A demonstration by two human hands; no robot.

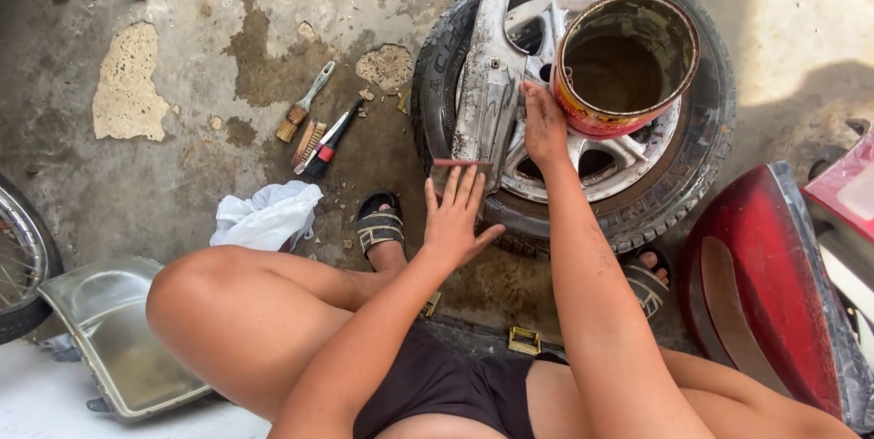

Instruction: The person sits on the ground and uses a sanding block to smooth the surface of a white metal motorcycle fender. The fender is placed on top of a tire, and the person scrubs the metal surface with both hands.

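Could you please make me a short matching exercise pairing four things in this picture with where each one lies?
Things:
1. open can
2. brushes
3. white rag
4. silver metal part

Places:
A. crumpled on the floor beside the person's left knee
B. lying on the concrete left of the tyre
C. standing on the wheel's spokes
D. leaning across the tyre's left side, under the right hand

Pairs: 1-C, 2-B, 3-A, 4-D
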